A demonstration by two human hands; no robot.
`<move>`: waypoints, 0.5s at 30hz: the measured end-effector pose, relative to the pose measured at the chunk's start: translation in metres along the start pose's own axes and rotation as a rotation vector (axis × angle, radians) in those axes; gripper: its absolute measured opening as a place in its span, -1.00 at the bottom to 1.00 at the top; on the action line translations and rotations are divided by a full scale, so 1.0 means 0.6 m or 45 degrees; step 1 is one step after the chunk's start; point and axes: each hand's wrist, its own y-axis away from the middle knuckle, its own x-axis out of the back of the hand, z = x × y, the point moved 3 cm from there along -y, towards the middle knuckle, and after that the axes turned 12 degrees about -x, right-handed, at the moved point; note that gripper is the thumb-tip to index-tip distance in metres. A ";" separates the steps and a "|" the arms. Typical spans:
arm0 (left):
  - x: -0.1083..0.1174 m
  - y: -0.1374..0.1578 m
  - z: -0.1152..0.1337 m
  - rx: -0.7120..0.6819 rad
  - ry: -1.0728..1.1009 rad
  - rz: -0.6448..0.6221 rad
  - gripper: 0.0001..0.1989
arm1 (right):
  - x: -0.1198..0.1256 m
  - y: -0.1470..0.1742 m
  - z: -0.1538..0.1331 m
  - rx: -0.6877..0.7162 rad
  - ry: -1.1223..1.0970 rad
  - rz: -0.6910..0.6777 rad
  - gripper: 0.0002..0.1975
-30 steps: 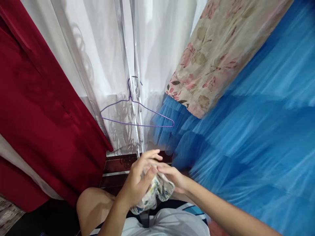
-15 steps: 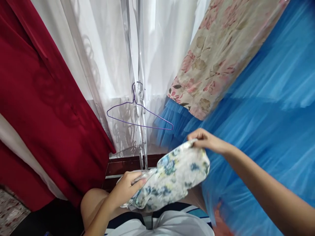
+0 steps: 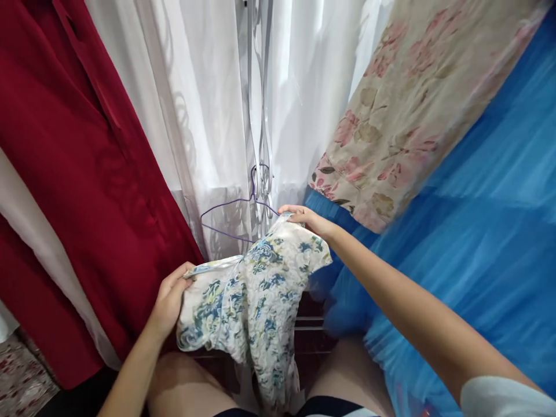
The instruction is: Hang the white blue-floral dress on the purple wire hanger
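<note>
A white blouse with blue and yellow flowers [image 3: 264, 295] hangs spread between my hands above my lap. My left hand [image 3: 171, 295] is closed on its left shoulder edge. My right hand [image 3: 306, 219] pinches the other shoulder, higher up and close to the hanger. Behind the garment hangs a purple wire hanger [image 3: 223, 204], its hook caught among white ribbon strips [image 3: 260, 127]. The hanger's right end is covered by the blouse and my right hand.
Dark red curtain [image 3: 130, 231] hangs at left, beside sheer white curtain [image 3: 208, 116]. To the right are a beige floral cloth [image 3: 382, 133] and blue tulle [image 3: 469, 260]. Dark floor [image 3: 310, 324] shows below.
The blouse has gone from bunched over my lap to lifted and spread open. My left hand moved left and slightly up, and my right hand moved left and up toward the hanger.
</note>
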 end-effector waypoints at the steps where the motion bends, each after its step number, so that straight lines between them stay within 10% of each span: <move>1: 0.022 -0.015 -0.015 -0.074 -0.216 -0.090 -0.84 | 0.000 0.006 0.000 -0.012 -0.031 -0.023 -0.54; 6: 0.085 -0.117 -0.089 -0.142 -0.867 -0.379 -0.79 | -0.003 0.018 -0.008 -0.130 -0.099 -0.099 -0.56; 15: 0.045 -0.364 -0.056 -0.239 -0.800 -0.026 -0.67 | -0.017 0.017 -0.004 -0.121 -0.099 -0.052 -0.72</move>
